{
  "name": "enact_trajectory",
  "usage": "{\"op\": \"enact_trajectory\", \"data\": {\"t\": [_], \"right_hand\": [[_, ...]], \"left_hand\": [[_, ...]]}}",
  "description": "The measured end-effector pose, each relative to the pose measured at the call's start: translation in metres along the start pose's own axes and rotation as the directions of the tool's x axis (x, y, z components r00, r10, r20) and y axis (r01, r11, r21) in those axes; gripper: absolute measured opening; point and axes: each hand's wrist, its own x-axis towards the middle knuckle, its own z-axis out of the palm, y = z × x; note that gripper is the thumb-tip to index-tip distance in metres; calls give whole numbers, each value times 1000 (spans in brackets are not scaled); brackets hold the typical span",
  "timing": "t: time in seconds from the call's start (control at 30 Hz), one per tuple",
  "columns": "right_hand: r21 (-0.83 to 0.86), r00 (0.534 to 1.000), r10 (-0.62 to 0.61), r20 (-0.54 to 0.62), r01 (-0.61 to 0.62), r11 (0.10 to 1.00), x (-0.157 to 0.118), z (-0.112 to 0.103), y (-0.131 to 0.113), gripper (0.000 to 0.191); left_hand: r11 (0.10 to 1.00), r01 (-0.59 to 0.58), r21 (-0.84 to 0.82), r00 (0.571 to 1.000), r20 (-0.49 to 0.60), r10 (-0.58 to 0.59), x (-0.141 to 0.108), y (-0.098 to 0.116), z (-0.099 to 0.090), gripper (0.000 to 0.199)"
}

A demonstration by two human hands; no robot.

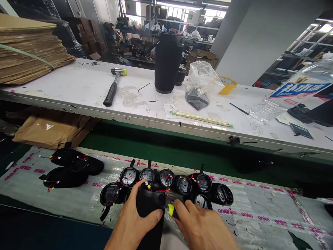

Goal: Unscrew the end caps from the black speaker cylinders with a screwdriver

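My left hand is wrapped round a black fabric-covered cylinder, its thumb across the near side. Red and yellow wires with small connectors stick out of the cylinder's open top. Against the cylinder's right side, near the rim, my right hand grips a tool with a yellow-and-black handle. The tool's working end is too small to make out. Behind both hands lie several similar black cylinders, with round ends facing me and wires on some of them.
More black cylinders lie at left on the plastic-covered lower surface. Across the raised white bench are a mallet, a standing black cylinder, a plastic bag, a large plastic bottle and stacked cardboard.
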Motion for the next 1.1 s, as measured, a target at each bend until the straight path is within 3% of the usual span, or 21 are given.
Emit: {"op": "enact_trajectory", "data": {"t": [0.2, 0.37, 0.5, 0.63, 0.8, 0.9, 0.97, 1.03, 1.1], "right_hand": [[-75, 999, -33, 17, 34, 997, 2, -14, -2, 36], [-133, 997, -51, 63, 59, 989, 7, -23, -4, 41], [-140, 997, -45, 68, 55, 989, 11, -22, -4, 43], [-181, 995, -43, 90, 59, 982, 11, -20, -5, 45], [-140, 986, -47, 157, 70, 988, 16, -21, -5, 38], [-41, 981, -45, 190, 54, 998, 22, -23, -1, 33], [119, 988, -45, 147, 27, 992, 23, -25, 5, 27], [367, 998, 20, 66, -43, 929, 20, -26, 11, 19], [581, 988, 155, 21, -139, 802, 14, -23, 15, 13]], "left_hand": [[992, 16, 123, 1000, -25, -13, 0, 5, 2, 74], [972, 58, 226, 998, -22, -54, 6, -10, 2, 81], [966, 14, 258, 999, -50, -1, 8, -19, 2, 80], [969, 32, 244, 998, -61, -17, 6, -16, 1, 81], [991, -30, 132, 999, -38, 36, 3, -13, 0, 77], [997, -49, 52, 999, 2, 49, 4, -14, -3, 77], [997, -33, -71, 996, 83, 39, 6, -15, -6, 79], [979, 29, -200, 984, 177, 7, 8, -16, -8, 80], [967, 74, -242, 974, 227, -18, 10, -15, -8, 79]]}}
